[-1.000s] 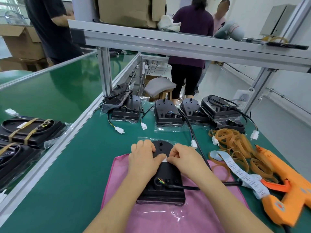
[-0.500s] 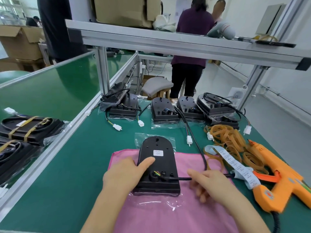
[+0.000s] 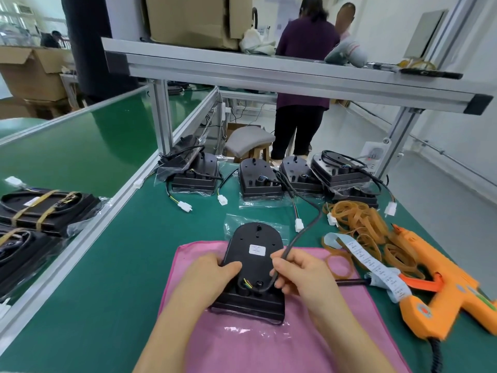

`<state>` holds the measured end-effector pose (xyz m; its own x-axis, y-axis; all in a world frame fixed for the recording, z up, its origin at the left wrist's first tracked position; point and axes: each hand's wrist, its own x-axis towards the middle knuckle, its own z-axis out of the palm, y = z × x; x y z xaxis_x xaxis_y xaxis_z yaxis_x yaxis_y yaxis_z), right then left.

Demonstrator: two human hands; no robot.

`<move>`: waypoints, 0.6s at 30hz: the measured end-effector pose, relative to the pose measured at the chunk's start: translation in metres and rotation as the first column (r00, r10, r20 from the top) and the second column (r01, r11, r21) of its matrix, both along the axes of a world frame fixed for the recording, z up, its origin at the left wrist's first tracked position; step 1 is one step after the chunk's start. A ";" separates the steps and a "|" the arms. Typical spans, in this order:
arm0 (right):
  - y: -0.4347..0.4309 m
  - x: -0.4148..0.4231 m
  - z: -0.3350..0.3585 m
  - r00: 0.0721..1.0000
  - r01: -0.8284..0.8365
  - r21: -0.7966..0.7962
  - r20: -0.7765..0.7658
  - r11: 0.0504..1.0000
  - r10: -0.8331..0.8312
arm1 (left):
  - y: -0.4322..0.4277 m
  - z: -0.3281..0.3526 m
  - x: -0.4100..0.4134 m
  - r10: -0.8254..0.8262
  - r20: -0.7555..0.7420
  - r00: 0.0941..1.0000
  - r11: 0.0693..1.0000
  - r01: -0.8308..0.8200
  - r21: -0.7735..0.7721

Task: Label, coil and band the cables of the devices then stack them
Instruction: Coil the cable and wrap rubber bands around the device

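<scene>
Now coiling: clasping the labelled device with left hand, pinching its cable in right hand; next, calls for winding loops.

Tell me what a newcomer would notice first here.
The black device lies on the pink cloth at centre, with the left hand holding its edge and the right hand pinching its cable. Next comes the bright orange gun-shaped tool at the right edge, beside a heap of tan rubber bands.

Black device in left hand — cable in right hand
</scene>
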<state>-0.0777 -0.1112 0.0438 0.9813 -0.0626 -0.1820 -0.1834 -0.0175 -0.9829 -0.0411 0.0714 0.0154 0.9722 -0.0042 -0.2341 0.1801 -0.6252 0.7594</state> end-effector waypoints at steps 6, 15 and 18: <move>0.002 0.007 -0.008 0.999 -0.014 -0.105 0.043 0.994 0.019 | 0.000 0.003 0.005 0.017 -0.115 0.993 0.970 -0.044 -0.241; -0.007 0.005 -0.014 0.996 0.026 -0.093 0.082 0.995 -0.019 | -0.013 0.016 0.006 -0.032 -0.169 0.985 0.929 -0.033 -0.368; -0.011 0.002 -0.009 0.985 0.005 -0.095 0.174 0.996 0.012 | -0.012 0.021 0.004 0.012 -0.155 0.988 0.883 -0.083 -0.462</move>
<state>-0.0756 -0.1218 0.0351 0.9977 -0.0679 -0.0019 -0.0095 -0.1119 -0.9937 -0.0373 0.0593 0.0360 0.9299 -0.1020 -0.3534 0.3299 -0.1936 0.9239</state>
